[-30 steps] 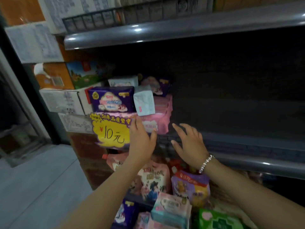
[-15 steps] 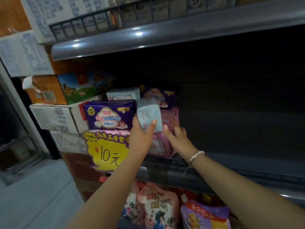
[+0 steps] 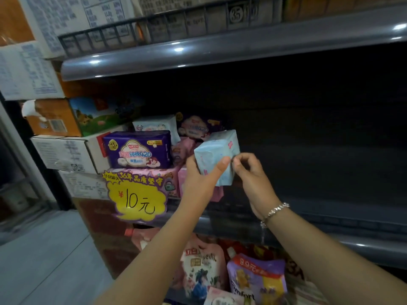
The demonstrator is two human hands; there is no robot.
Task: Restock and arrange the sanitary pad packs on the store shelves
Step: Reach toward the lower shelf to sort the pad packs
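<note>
The left hand (image 3: 199, 179) has closed around the lower left side of a small pale blue, soft-wrapped pad pack (image 3: 217, 156), thumb laid across its front face, and has lifted it clear of the stack it was leaning on a second ago. The right hand (image 3: 251, 175), which half a second back was reaching in beside the pink packs, now pinches the blue pack's right edge between thumb and curled fingertips, a beaded silver bracelet (image 3: 275, 211) showing at the wrist. So the pack is off the pile and held in the air by both hands, in front of the middle shelf (image 3: 330, 219), just right of the stacked goods at its left end. There a purple pack with a white cloud label (image 3: 137, 149) lies on top of flat pink packs (image 3: 174, 179), behind a yellow price sign reading 10 (image 3: 137, 201). The rest of that shelf, towards its right end, is dark and looks unfilled. With the loose pack freed, the likely next step is to square it up and set it down in that open stretch, or back on the pile straight.
</note>
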